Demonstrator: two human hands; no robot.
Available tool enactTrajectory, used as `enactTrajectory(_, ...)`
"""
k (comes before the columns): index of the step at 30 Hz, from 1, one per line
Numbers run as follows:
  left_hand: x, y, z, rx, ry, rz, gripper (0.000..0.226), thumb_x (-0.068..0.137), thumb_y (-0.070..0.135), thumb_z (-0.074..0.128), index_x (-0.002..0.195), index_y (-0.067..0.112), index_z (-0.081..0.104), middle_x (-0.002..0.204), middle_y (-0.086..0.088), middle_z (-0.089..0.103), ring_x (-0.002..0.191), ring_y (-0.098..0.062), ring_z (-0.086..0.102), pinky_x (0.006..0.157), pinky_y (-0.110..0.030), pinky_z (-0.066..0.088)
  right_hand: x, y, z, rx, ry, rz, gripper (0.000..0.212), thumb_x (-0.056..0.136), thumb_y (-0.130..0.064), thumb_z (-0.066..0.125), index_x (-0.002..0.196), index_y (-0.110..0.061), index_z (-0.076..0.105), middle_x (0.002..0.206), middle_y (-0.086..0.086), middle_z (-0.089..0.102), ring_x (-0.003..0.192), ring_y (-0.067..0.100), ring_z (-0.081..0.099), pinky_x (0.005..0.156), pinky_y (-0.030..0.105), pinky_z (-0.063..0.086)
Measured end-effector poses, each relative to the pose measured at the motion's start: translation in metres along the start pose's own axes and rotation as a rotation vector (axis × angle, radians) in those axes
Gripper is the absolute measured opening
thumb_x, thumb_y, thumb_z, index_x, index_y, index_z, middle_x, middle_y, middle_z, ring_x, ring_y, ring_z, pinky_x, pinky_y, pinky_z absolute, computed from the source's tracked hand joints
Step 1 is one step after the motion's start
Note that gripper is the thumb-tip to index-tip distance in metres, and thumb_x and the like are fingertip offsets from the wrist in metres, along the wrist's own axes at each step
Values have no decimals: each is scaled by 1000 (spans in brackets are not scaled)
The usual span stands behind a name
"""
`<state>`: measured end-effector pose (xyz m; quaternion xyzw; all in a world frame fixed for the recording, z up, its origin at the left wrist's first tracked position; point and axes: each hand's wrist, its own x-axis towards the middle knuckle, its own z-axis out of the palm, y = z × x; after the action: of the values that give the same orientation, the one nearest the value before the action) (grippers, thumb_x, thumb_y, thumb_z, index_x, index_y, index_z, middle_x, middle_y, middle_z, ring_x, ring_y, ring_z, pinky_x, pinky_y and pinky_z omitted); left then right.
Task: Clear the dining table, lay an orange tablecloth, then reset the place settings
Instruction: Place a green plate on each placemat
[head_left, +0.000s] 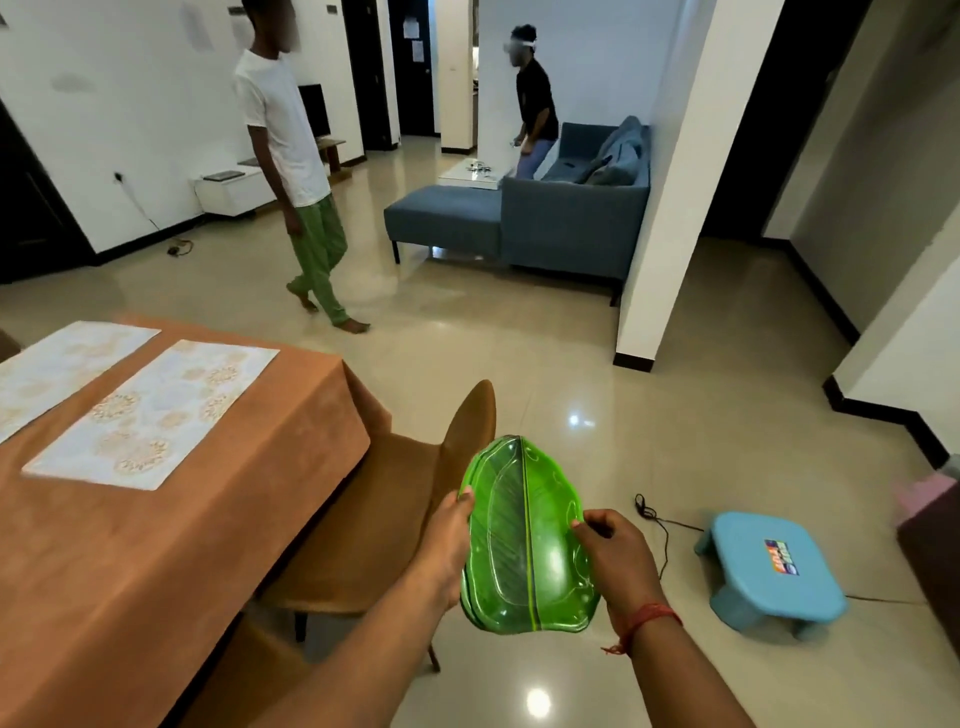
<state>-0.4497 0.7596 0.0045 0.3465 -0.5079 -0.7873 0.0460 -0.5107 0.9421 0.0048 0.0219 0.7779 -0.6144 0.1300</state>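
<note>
The orange tablecloth (171, 525) is covering the dining table, two pale placemats (156, 410) lying flat on it. Beside the brown chair (384, 514), the left hand (447, 535) and right hand (618, 561) are gripping opposite edges of stacked green leaf-shaped plates (524, 540) above the floor.

— What does the room look like?
— Glossy beige tile floor (649, 395), white walls (130, 104) with dark skirting, a white pillar (691, 182).
— Furniture?
— A blue-grey sofa (561, 218) against the pillar, a low white cabinet (234, 189) along the left wall, a brown chair (395, 509) near the camera, a light-blue plastic stool (769, 571) on the right.
— Light?
— Ceiling lights glint off the tiles.
</note>
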Motion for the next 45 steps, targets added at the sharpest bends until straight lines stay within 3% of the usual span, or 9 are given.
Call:
enactTrajectory(4,85,53,33,8,3,37,24,107,32,42,117,18,60,107,-15,72,95,-32,71,79,-47,59,85,-39,14,34,-7,-24,12,91,-10,65,88,-20,70,90,0,73,84,17,66,76,31,51)
enactTrajectory(8,165,88,66,3,-3,43,26,107,34,42,117,20,61,107,-14,73,91,-29,73,64,-39,60,174,-63,22,43,-26,-41,14,92,-10,64,92,-22,71,94,-1,73,90,19,67,85,37,53)
enactTrajectory(11,227,107,90,-7,22,57,27,107,32,41,117,18,61,107,-16,73,93,-32,72,72,-45,61,244,-75,29,30,-70,-35,13,93,-10,62,94,-20,71,94,0,74,91,21,68,86,40,53)
enactTrajectory(14,288,126,106,-22,63,65,25,107,33,42,117,19,60,111,-16,71,101,-34,70,89,-57,56,320,-87,41,1,-145,-55,12,93,-9,62,94,-16,72,94,3,73,92,24,68,87,42,54)
enactTrajectory(22,435,202,125,-272,315,121,26,107,32,42,118,15,59,114,-22,70,106,-41,67,93,-64,52,529,-169,103,-134,-517,-118,9,92,-10,64,91,-14,72,92,10,73,93,32,68,88,47,54)
enactTrajectory(28,517,246,92,-489,600,190,27,108,33,40,122,18,57,113,-16,71,101,-35,70,80,-49,59,631,-209,217,-209,-785,-165,16,94,-11,63,105,-18,71,101,-1,74,98,19,69,89,40,55)
enactTrajectory(32,577,272,54,-564,770,255,27,108,36,40,120,21,58,111,-13,72,100,-33,71,78,-48,60,681,-215,286,-309,-899,-261,17,90,-10,66,105,-19,66,101,-1,71,96,21,66,88,45,54)
enactTrajectory(37,642,309,22,-633,929,303,24,106,40,42,112,28,62,104,-6,75,95,-25,73,73,-44,62,744,-239,356,-382,-1040,-254,19,90,-11,66,99,-28,64,92,1,69,80,21,69,67,39,60)
enactTrajectory(45,691,366,-43,-747,1226,378,25,106,39,41,113,30,64,102,-1,76,97,-23,74,86,-50,60,796,-284,512,-469,-1339,-323,23,92,-8,64,99,-30,64,85,3,68,74,22,69,57,34,59)
